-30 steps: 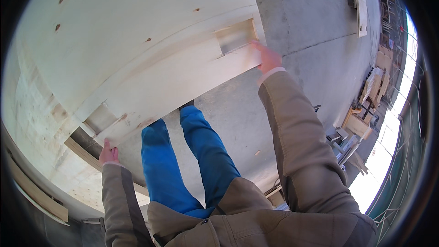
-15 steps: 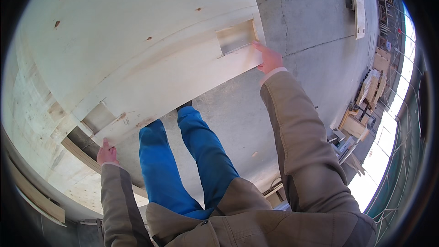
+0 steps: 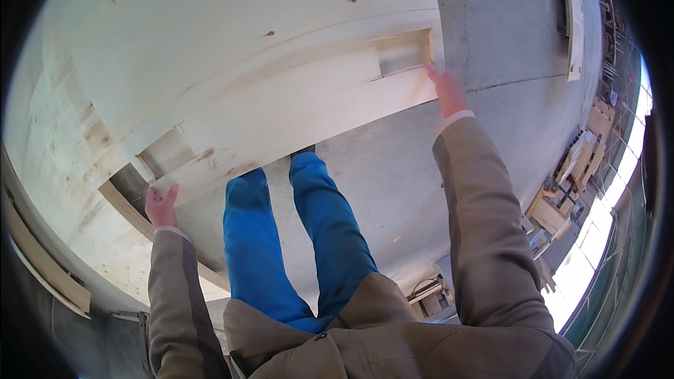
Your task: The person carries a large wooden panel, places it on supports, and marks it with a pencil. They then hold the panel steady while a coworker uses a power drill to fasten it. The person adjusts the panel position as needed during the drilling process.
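The pale plywood panel [image 3: 295, 98] lies before the blue trousers [image 3: 254, 238], partly covering one shoe [image 3: 304, 151]. Left hand [image 3: 162, 205] and right hand [image 3: 448, 90] have fingers closed on its near corners; wood pieces [image 3: 581, 158] clutter the right side.

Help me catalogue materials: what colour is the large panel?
The panel is pale cream with brown knots, seen in the head view.

Pale, perhaps cream panel [image 3: 309, 84] with brown knots [image 3: 269, 33], blue trousers [image 3: 254, 231]
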A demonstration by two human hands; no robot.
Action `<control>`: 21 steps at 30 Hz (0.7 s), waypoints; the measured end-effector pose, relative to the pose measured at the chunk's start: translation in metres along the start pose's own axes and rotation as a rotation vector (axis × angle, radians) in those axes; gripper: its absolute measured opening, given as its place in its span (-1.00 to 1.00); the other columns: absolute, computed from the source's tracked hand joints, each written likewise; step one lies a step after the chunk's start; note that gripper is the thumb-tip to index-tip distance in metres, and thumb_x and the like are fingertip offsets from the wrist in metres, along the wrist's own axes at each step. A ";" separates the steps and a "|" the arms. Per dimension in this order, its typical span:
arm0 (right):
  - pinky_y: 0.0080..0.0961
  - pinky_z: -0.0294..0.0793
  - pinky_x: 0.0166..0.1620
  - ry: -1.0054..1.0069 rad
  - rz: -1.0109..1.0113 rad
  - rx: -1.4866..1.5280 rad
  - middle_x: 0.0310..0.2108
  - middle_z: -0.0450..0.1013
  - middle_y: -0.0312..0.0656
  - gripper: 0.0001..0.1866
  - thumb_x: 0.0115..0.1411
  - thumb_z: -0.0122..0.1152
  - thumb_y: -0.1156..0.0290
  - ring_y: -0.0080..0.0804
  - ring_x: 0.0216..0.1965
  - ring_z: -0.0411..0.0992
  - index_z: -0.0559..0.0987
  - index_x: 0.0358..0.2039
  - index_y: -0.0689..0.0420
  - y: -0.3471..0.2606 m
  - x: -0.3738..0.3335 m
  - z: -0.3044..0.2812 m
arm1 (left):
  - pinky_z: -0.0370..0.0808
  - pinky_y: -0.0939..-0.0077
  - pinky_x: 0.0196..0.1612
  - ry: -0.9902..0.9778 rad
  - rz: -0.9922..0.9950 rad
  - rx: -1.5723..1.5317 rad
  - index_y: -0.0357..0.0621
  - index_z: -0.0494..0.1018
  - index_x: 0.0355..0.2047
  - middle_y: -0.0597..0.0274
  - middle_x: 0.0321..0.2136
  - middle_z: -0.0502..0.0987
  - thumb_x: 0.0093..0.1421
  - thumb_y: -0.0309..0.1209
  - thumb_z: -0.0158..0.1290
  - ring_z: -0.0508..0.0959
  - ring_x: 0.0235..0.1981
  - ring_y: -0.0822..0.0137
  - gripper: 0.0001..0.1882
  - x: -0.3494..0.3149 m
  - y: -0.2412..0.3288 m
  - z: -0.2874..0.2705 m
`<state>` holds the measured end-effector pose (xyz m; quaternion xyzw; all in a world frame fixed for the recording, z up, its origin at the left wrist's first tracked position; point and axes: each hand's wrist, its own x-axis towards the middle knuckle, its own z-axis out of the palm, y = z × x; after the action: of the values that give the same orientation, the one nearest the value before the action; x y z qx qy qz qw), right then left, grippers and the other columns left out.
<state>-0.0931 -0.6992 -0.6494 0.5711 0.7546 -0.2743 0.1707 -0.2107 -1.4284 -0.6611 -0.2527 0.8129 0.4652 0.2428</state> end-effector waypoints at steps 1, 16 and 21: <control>-0.22 0.40 -0.06 0.045 -0.029 -0.018 -0.23 0.58 0.06 -0.20 0.07 0.28 -0.28 -0.08 -0.14 0.49 0.62 -0.19 0.37 0.004 0.002 0.002 | 0.47 0.57 -0.05 0.013 -0.024 0.038 -0.31 0.47 -0.03 0.22 -0.15 0.59 0.05 -0.51 0.34 0.56 -0.15 0.45 -0.53 -0.003 0.004 0.003; -0.35 0.34 0.19 0.071 -0.353 0.300 0.20 0.38 0.07 -0.30 0.22 0.33 0.19 -0.21 0.15 0.41 0.35 0.23 0.38 -0.111 -0.086 -0.026 | 0.48 0.43 -0.07 0.112 0.013 0.080 -0.39 0.50 -0.10 0.08 -0.19 0.62 -0.05 -0.35 0.39 0.60 -0.15 0.30 -0.46 -0.012 0.021 0.008; -0.36 0.38 0.22 -0.177 -0.784 0.541 0.10 0.44 -0.02 -0.57 0.31 0.16 0.48 -0.28 0.13 0.43 0.42 0.16 0.32 -0.240 -0.207 -0.064 | 0.45 0.29 0.06 0.095 -0.031 0.307 -0.35 0.44 0.07 -0.06 -0.08 0.59 -0.06 -0.23 0.39 0.56 0.01 0.11 -0.28 -0.012 0.031 0.005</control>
<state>-0.2590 -0.8665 -0.4282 0.2423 0.7971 -0.5519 -0.0368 -0.2200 -1.4084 -0.6359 -0.2470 0.8810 0.3189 0.2470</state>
